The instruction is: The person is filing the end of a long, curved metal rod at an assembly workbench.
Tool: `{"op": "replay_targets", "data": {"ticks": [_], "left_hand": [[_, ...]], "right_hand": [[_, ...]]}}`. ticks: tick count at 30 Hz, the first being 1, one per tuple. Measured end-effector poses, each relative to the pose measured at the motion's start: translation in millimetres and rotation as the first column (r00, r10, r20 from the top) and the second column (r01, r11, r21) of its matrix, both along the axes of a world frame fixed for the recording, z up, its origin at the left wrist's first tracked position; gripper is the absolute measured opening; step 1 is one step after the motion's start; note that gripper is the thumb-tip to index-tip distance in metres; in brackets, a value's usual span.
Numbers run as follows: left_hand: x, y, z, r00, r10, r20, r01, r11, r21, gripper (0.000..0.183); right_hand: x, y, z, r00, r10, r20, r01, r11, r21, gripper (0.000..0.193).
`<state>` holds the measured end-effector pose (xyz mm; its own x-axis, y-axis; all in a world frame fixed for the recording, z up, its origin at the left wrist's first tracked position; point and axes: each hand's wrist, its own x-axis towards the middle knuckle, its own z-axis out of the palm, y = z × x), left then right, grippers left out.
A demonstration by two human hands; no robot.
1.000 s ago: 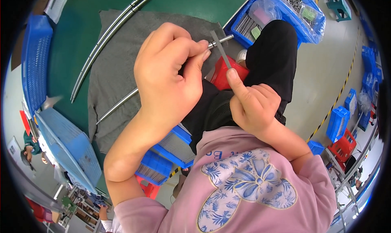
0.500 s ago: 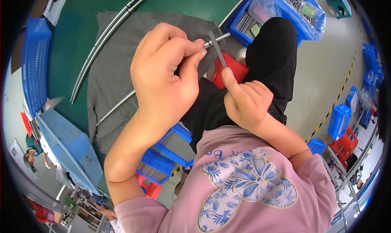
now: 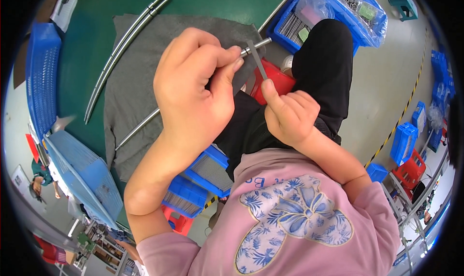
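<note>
My left hand (image 3: 195,83) is closed around a thin, shiny metal rod (image 3: 138,129), pinching it between thumb and forefinger. One end of the rod sticks out past the fingertips, with a dark ring near it; the other end slants down over the grey cloth (image 3: 140,54). In my right hand (image 3: 291,115) is a narrow, flat grey file (image 3: 257,61), gripped at its lower end with the thumb laid along it. The file crosses the rod close to the dark ring and appears to touch it. Fingers hide the rod's middle and the file's lower end.
Two curved metal rods (image 3: 121,54) lie on the green table (image 3: 203,3) and cloth. Blue baskets (image 3: 84,172) stand left. Blue bins of metal parts (image 3: 288,32) stand at upper right, more bins (image 3: 183,197) below the cloth. A red stool (image 3: 274,80) sits beyond my lap.
My right hand and the file have shifted slightly left along the rod. The rod's end has moved a little. My left hand keeps its grip, almost still.
</note>
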<state>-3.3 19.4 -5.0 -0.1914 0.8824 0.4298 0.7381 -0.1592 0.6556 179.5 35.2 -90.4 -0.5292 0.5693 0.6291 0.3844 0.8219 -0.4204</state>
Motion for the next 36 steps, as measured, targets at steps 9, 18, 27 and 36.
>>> {"op": "replay_targets", "data": {"ticks": [9, 18, 27, 36], "left_hand": [[1.5, -2.3, 2.2, 1.0, -0.011, 0.02, 0.011, 1.0, -0.016, 0.015], [0.4, -1.6, 3.3, 0.999, 0.013, 0.045, -0.013, 1.0, -0.011, 0.015], [0.9, -6.0, 4.1, 0.998, 0.026, 0.064, -0.023, 0.999, -0.037, 0.014], [0.3, -5.3, 2.2, 1.0, 0.002, 0.014, -0.002, 1.0, -0.016, 0.016]], "right_hand": [[-15.5, 21.2, 20.5, 0.997, 0.017, -0.075, -0.013, 0.999, 0.046, 0.054], [-29.0, 29.8, 26.7, 0.994, 0.006, -0.109, 0.002, 0.997, 0.075, 0.048], [-21.5, 30.5, 50.2, 0.998, 0.062, 0.024, -0.061, 0.998, -0.035, 0.057], [0.2, 11.2, 40.6, 0.996, 0.048, 0.08, -0.041, 0.996, -0.081, 0.055]]}}
